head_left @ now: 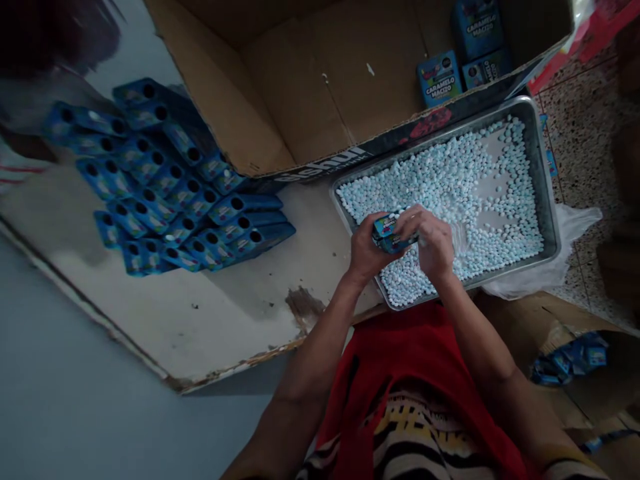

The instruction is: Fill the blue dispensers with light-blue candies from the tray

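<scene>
Left hand (369,250) clamped round the pack (385,225), probably to keep it steady for the other; could be two packs pressed together, can't tell from here. Right hand (434,241) bent over the pack's side, fingers close together; blurred, can't tell if they pinch anything. Pack is above the tray (551,220), toward its left end, so I'd guess any dropped pellets (425,170) land among the rest. Tray sits close to the body, likely for short reach. Stack (170,180) of blue packs on the table (260,313) left of it, holes facing one way, presumably easier to grab. Carton (310,80) just beyond, open, a few blue boxes (440,79) in its right corner
</scene>
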Demonstrator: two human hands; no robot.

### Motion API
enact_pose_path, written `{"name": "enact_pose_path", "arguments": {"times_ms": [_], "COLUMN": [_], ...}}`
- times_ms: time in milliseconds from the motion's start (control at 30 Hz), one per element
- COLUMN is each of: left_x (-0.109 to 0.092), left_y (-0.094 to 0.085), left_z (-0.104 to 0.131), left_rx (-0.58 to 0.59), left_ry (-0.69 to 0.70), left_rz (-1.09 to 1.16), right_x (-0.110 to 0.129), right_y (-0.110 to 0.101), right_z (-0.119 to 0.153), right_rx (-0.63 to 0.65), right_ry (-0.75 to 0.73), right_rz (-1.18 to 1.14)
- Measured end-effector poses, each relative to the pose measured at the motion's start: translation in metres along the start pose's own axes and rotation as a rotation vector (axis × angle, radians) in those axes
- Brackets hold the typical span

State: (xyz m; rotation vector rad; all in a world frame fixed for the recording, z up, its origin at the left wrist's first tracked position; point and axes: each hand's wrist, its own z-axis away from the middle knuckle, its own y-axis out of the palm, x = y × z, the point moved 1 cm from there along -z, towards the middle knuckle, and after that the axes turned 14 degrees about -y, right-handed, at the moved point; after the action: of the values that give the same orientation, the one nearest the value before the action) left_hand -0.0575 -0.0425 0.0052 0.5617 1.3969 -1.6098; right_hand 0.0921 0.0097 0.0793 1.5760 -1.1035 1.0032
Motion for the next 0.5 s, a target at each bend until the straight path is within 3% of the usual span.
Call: {"name": "enact_pose_path", "arguments": {"times_ms": [133,233,300,367,433,500], "left_x": [0.004,0.013,0.021,0.029,0.037,0.043], "left_y": [-0.003,-0.009,-0.015,-0.02,-0.023,-0.023], "left_z": [0.001,-0.001,-0.003,-0.005,-0.006,-0.006], "left_rx": [-0.032,-0.109,-0.164,-0.189,-0.189,-0.178], "left_ry": [-0.035,-0.052,-0.03,0.011,0.052,0.072], "left_rz": [0.021,0.017,0.012,0.019,0.031,0.022], "right_x": [0.008,-0.004,-0.026,-0.059,-0.094,-0.12], "right_y": [-0.014,-0.058,-0.096,-0.124,-0.132,-0.12], "right_z": [0.016,0.002,-0.02,-0.045,-0.062,-0.063], "right_rx": [0.151,0.075,0.057,0.128,0.239,0.308], "right_ry": [-0.097,-0.108,-0.071,-0.049,-0.055,-0.07], "right_rz": [0.081,0.338,0.692,1.016,1.228,1.337]}}
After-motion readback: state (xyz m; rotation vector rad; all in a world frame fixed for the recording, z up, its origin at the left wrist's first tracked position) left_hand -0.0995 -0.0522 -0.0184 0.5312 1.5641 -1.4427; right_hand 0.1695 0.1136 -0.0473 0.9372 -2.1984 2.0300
